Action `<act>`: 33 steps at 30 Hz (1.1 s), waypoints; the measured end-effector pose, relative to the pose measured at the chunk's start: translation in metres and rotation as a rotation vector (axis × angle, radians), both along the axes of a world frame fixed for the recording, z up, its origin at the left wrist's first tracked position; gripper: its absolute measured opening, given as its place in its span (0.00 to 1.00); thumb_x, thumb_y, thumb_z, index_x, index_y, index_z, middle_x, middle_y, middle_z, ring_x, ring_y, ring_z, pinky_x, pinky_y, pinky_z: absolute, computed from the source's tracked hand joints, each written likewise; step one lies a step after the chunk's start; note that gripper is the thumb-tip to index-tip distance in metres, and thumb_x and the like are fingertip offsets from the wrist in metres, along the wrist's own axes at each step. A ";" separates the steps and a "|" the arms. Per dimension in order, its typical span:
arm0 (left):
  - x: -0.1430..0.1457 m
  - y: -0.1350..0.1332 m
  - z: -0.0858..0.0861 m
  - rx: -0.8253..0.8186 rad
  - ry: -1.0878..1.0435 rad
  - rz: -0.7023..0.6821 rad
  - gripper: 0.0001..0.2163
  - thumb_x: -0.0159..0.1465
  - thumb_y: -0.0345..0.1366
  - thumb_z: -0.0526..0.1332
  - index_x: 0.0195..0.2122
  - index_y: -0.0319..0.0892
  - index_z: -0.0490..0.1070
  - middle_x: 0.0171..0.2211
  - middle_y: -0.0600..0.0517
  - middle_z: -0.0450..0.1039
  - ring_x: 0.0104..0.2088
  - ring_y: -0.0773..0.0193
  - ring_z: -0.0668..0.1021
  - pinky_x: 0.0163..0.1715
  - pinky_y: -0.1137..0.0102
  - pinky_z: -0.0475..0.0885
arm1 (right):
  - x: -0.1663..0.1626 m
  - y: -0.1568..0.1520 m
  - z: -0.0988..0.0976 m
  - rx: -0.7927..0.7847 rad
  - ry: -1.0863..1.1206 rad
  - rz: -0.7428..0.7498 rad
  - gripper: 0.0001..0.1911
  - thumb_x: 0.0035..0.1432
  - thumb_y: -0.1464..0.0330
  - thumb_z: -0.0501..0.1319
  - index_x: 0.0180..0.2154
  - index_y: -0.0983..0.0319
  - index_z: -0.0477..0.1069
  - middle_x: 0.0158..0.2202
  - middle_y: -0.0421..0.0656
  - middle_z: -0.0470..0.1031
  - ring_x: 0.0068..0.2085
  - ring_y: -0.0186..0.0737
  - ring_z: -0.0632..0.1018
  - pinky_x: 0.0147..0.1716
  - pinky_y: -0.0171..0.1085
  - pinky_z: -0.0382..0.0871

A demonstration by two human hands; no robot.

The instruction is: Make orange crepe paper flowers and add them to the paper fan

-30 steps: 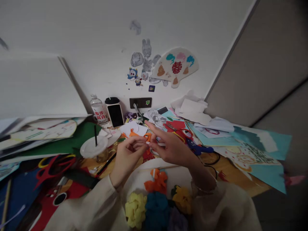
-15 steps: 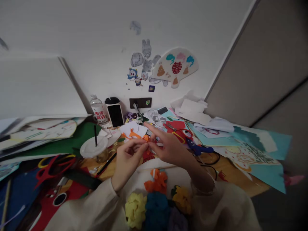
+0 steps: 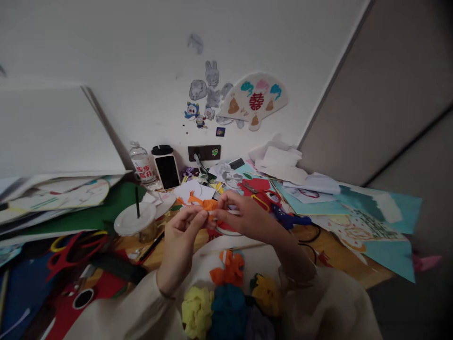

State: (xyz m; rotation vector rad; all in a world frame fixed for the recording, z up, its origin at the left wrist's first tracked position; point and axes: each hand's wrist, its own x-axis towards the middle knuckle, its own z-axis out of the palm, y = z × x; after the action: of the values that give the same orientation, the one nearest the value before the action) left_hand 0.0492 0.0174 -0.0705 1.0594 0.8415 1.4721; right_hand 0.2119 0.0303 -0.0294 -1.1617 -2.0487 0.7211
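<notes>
Above the table's near edge, my left hand (image 3: 182,238) pinches a crumpled piece of orange paper (image 3: 209,205) between thumb and forefinger. My right hand (image 3: 246,216) is closed on the right side of the same paper, its fingertips almost meeting the left ones. Some of the orange paper is hidden behind the fingers. Below the hands, close to my body, are paper flowers: an orange one (image 3: 231,268), a yellow one (image 3: 197,311), a blue one (image 3: 229,309), a golden one (image 3: 268,293) and a dim purple one (image 3: 259,325).
Red-handled scissors (image 3: 272,197) and a blue glue gun (image 3: 292,219) with a black cable lie right of my hands. A lidded cup with a straw (image 3: 134,219), a bottle (image 3: 141,165) and a tumbler (image 3: 166,170) stand left. Painted sheets (image 3: 382,208) cover the right side.
My right hand's forefinger, stretched out before, is now bent in against the orange paper. More of the paper shows above the fingertips. The view has shifted slightly.
</notes>
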 end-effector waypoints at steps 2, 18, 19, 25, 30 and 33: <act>0.001 -0.001 0.003 -0.080 -0.093 -0.060 0.10 0.52 0.37 0.69 0.31 0.38 0.71 0.23 0.55 0.75 0.23 0.70 0.76 0.28 0.75 0.72 | 0.000 -0.001 0.001 0.031 0.008 -0.001 0.10 0.60 0.61 0.58 0.31 0.61 0.67 0.30 0.37 0.72 0.33 0.33 0.72 0.33 0.31 0.62; -0.004 0.005 0.010 -0.173 -0.068 -0.158 0.14 0.48 0.34 0.69 0.34 0.39 0.69 0.22 0.56 0.74 0.23 0.69 0.76 0.28 0.75 0.71 | -0.001 -0.003 0.001 0.215 0.012 -0.052 0.03 0.55 0.68 0.63 0.32 0.62 0.74 0.33 0.39 0.76 0.36 0.33 0.75 0.36 0.32 0.65; -0.005 0.004 0.010 -0.170 0.000 -0.168 0.13 0.48 0.34 0.69 0.32 0.38 0.69 0.22 0.56 0.73 0.23 0.69 0.75 0.28 0.74 0.71 | -0.002 -0.003 0.001 0.232 0.006 -0.055 0.03 0.55 0.69 0.63 0.32 0.62 0.74 0.33 0.39 0.76 0.36 0.33 0.75 0.36 0.32 0.65; -0.008 0.005 0.011 -0.025 0.427 -0.064 0.11 0.52 0.40 0.66 0.23 0.38 0.69 0.19 0.54 0.72 0.22 0.70 0.71 0.23 0.76 0.63 | -0.001 -0.007 -0.002 0.320 -0.117 -0.059 0.02 0.56 0.72 0.62 0.31 0.62 0.73 0.34 0.40 0.75 0.37 0.36 0.75 0.39 0.34 0.66; -0.016 0.010 0.009 0.168 0.708 -0.111 0.09 0.55 0.39 0.64 0.28 0.37 0.74 0.25 0.52 0.74 0.28 0.65 0.73 0.28 0.72 0.66 | 0.002 -0.011 -0.002 0.312 -0.280 -0.075 0.03 0.58 0.70 0.62 0.33 0.62 0.74 0.36 0.41 0.75 0.39 0.37 0.76 0.39 0.35 0.66; -0.018 0.010 0.008 0.220 0.775 -0.096 0.11 0.57 0.40 0.62 0.27 0.37 0.75 0.26 0.50 0.74 0.29 0.64 0.73 0.29 0.71 0.65 | 0.003 -0.014 0.000 0.299 -0.322 -0.066 0.04 0.59 0.69 0.60 0.34 0.62 0.74 0.36 0.41 0.76 0.38 0.37 0.76 0.39 0.34 0.66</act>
State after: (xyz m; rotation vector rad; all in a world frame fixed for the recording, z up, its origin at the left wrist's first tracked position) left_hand 0.0310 0.0279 -0.0626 1.8637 1.1480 1.0744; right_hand 0.2150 0.0167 -0.0293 -1.2212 -2.2711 0.1914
